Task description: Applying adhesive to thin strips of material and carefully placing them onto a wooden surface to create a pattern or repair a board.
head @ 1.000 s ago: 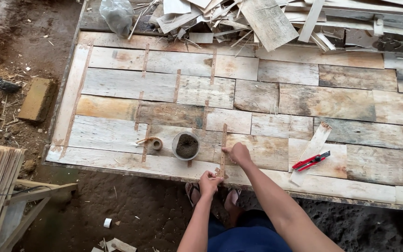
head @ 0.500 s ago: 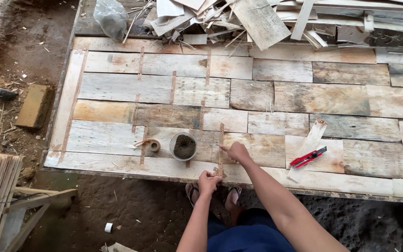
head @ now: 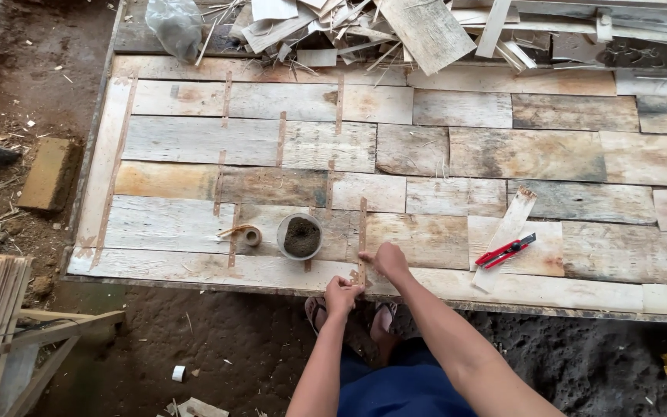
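A large panel of patchwork wooden boards lies flat over dirt ground. On it sit a small bowl of dark powder, a tape roll, a red cutter on a loose slat, thin strips over seams, and a scrap-wood pile at the far edge.

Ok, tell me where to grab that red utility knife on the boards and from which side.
Take the red utility knife around the middle of its handle, coming straight down from above. It lies flat and slanted on a loose pale wood strip, tip up and to the right, with open boards around it. The right hand is nearer it than the left hand.
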